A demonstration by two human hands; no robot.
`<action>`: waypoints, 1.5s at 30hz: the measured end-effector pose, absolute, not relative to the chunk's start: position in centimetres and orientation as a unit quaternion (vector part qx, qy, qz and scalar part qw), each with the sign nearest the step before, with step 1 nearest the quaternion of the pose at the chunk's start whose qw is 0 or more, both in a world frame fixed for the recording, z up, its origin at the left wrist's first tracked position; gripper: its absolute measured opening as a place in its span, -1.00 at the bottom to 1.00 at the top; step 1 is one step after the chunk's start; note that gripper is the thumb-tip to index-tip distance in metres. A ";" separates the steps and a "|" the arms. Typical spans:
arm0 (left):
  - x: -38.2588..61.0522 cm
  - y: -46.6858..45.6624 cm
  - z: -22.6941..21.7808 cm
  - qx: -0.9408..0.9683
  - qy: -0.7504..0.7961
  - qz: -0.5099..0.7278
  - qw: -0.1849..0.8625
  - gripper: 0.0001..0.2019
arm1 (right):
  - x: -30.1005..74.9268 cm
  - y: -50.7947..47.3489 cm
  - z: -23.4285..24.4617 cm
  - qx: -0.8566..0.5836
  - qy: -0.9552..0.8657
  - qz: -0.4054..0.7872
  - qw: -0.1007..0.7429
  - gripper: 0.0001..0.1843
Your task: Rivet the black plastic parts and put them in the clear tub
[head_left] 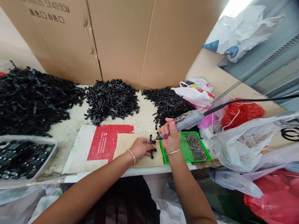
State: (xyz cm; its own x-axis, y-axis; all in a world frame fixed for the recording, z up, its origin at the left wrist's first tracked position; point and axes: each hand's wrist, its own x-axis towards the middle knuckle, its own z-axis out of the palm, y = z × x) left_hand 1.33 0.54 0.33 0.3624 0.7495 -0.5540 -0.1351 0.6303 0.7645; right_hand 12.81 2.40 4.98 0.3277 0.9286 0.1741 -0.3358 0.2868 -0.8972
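Note:
My left hand [140,148] pinches a small black plastic part [151,151] over a cream textured mat [126,141]. Wrapped round a grey electric screwdriver [190,120] is my right hand [172,137]; the tool lies tilted, its tip beside the black part. I cannot tell whether tip and part touch. Just right of the mat, partly behind my right wrist, sits a green tray [167,158] with many small metal screws [196,147] heaped on its right side. The mat rests on a red and white cardboard sheet [79,155].
Heaps of black parts stand at the left [35,96], middle [113,101] and right [168,102] of the bench. A white bin [50,149] holds more. Behind rises a large cardboard box [121,40]. Plastic bags [243,143] crowd the right; the screwdriver's black cable [254,100] runs rightward.

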 end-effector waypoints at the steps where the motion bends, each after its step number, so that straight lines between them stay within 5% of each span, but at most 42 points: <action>1: 1.3 0.5 0.4 0.318 0.486 0.290 0.761 -0.77 | 12.8 2.4 5.0 -0.399 -0.372 0.444 0.711 -0.53; 32: 1.3 0.5 -0.2 0.334 0.483 0.285 0.757 -0.78 | 12.6 2.3 4.1 -0.386 -0.366 0.442 0.722 -0.58; 45: 1.8 0.1 0.2 0.354 0.530 0.281 0.718 -0.83 | 12.4 2.7 3.6 -0.345 -0.443 0.523 0.642 -0.55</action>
State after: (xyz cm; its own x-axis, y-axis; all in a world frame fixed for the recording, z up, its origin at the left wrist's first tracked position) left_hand 1.83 0.15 0.25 0.2817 0.7783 -0.5612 -0.0274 0.5912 0.8061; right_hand 12.42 2.68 3.56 0.0616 0.9763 0.2076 -0.3650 0.2156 -0.9057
